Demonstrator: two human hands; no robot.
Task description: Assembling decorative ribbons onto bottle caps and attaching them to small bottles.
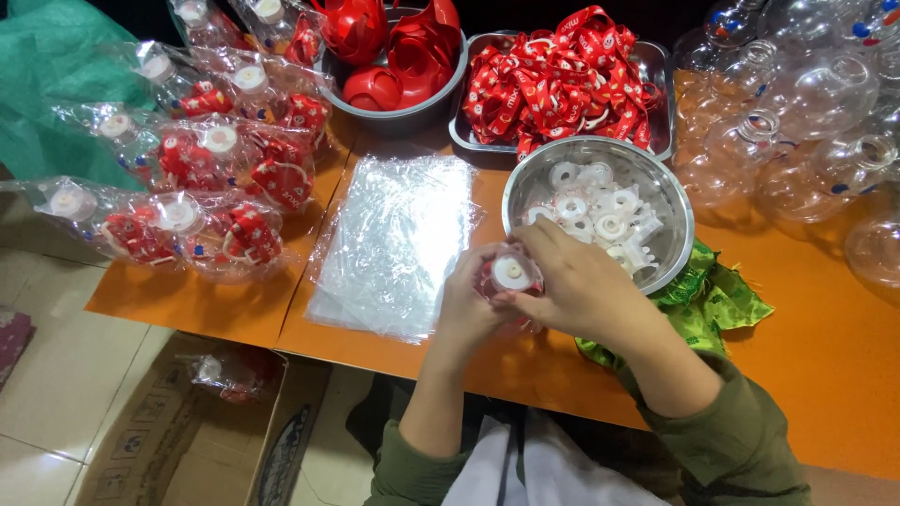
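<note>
Over an orange tabletop (pixel 825 356), the left hand (pixel 466 309) and right hand (pixel 577 286) close together around a small clear bottle with a round white plastic cap (pixel 510 273), apparently seating it, beside a steel bowl (pixel 675 201) of white caps.

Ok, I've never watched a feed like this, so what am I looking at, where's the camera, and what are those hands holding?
There is no machine here: a person works with bare hands, filmed by one camera on their head, looking down. The left hand and right hand together hold a small clear bottle with a white cap and red parts. On the orange table lie a stack of clear plastic bags, a steel bowl of white caps, a tray of red straps, a bowl of red plastic pieces, bagged bottles and empty clear bottles.
</note>
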